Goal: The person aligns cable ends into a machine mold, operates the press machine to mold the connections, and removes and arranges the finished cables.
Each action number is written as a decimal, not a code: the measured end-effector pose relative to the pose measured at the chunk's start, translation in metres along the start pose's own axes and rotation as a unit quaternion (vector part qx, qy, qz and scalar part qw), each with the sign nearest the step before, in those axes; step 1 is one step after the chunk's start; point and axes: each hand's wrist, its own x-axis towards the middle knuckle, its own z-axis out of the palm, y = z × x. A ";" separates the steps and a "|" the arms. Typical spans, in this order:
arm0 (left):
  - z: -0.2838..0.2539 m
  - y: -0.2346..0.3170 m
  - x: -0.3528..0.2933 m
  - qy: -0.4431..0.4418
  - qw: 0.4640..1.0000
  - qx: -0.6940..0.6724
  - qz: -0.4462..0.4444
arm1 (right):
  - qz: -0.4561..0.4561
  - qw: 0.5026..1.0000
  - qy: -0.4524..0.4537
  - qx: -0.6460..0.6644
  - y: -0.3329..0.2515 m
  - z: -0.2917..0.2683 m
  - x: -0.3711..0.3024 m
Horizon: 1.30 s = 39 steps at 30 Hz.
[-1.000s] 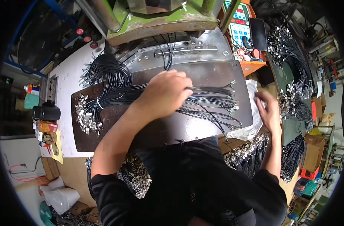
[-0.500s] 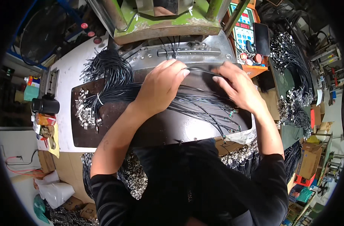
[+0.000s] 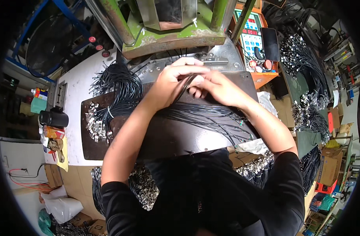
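Note:
My left hand [image 3: 167, 83] and my right hand [image 3: 222, 89] meet above the middle of the dark board [image 3: 156, 147]. Between them they grip a few black cables [image 3: 184, 88], which bend in a loop by the fingers; the ends are hidden behind the hands. Beneath lies a bundle of black cables [image 3: 199, 115] stretched across the board. A white tie [image 3: 110, 111] binds its left part near a cluster of silver metal connectors [image 3: 95, 126]. Small green-tipped ends fan out at its right. Past my hands, a metal mould [image 3: 217, 62] rests on the press bed.
A green press [image 3: 174, 37] stands at the far side. Right of it is an orange control box [image 3: 250, 39] with a phone [image 3: 270, 44] against it. Another cable bundle [image 3: 126, 84] lies left, near a black container [image 3: 54, 118]. More cables [image 3: 300, 67] lie on the right-hand bench.
My right hand has moved left to meet my left hand, and the held cables have gone from stretched between the hands to bent in a loop. The whole view has shifted slightly.

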 end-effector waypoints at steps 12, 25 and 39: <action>-0.017 -0.020 -0.013 -0.053 0.967 0.245 0.050 | -0.155 0.843 0.128 -0.498 0.048 -0.040 0.027; -0.001 -0.012 -0.013 0.036 0.981 0.190 -0.007 | -0.096 0.980 0.080 -0.156 0.015 -0.003 0.001; -0.011 -0.017 -0.019 0.056 0.979 0.189 -0.044 | -0.127 0.885 0.099 -0.437 0.017 -0.011 -0.018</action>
